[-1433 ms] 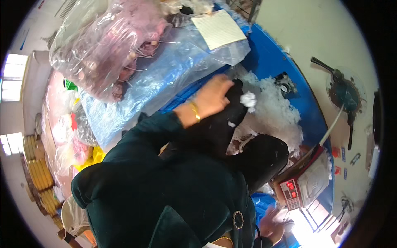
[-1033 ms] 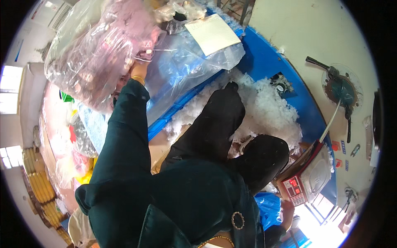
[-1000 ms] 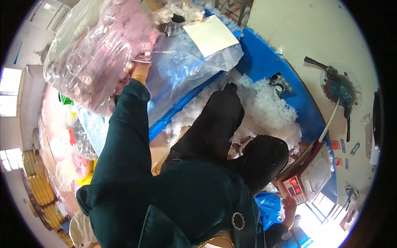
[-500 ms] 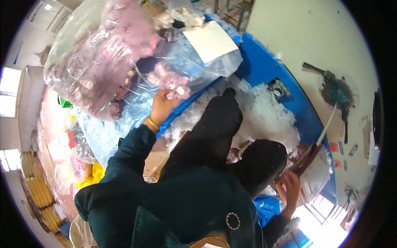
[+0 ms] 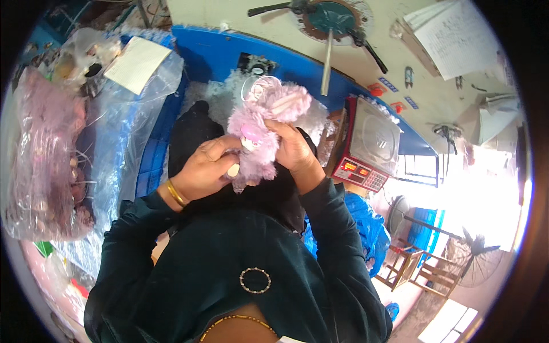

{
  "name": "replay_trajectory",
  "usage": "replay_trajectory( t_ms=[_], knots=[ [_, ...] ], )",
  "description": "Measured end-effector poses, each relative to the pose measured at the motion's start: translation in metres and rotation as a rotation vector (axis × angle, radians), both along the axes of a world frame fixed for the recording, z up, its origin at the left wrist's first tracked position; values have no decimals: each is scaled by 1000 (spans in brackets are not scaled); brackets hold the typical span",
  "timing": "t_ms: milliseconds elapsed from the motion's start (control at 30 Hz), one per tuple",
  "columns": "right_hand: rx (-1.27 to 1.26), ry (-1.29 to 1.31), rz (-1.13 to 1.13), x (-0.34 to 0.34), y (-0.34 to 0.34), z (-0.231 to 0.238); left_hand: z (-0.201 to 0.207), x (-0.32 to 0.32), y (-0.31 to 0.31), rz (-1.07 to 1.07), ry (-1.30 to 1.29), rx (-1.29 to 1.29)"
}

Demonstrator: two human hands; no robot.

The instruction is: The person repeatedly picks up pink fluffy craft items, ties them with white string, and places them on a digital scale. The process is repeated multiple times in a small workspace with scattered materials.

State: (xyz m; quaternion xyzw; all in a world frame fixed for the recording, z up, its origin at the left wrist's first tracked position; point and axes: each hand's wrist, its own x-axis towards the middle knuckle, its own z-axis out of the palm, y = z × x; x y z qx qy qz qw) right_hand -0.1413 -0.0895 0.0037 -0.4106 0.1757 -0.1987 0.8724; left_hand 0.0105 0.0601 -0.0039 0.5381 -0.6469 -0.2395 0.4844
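A fluffy pink-purple plush toy (image 5: pixel 256 163) with long ears and a small face is held up over my lap. My left hand (image 5: pixel 207 167) grips its lower left side, beside a pale foot pad. My right hand (image 5: pixel 293 150) holds the other side, the thumb pressing near the head. White cord loops (image 5: pixel 253 86) show at the toy's top. Behind the toy lies a heap of loose white stuffing (image 5: pixel 214 96). My fingertips are partly sunk in the fur.
To the left are a clear bag (image 5: pixel 43 143) of pink plush toys and a paper sheet (image 5: pixel 137 64) on plastic. A blue panel (image 5: pixel 217 46) edges the machine with a metal tube (image 5: pixel 327 63). At right stand a red scale (image 5: pixel 372 143), a blue bag (image 5: pixel 360 228) and a fan (image 5: pixel 474 251).
My left hand has brought the plush toy from the bagged pile to in front of me. My right hand has come up from beside my knee onto it. The view has turned right.
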Motion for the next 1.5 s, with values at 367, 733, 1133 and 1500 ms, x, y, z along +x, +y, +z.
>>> replay_trajectory(
  t_ms=[367,733,1133,1500],
  knots=[
    [-451,455,347,-45,-43,43,12,-14,-56,-262,1013,616],
    [-1132,146,-40,-50,-32,23,15,-22,-77,-325,780,209],
    [-924,548,-157,-66,-51,55,22,-21,-130,-93,258,-186],
    [-1185,688,-524,-32,-84,58,-25,1,-224,-4,329,-132]
  ],
)
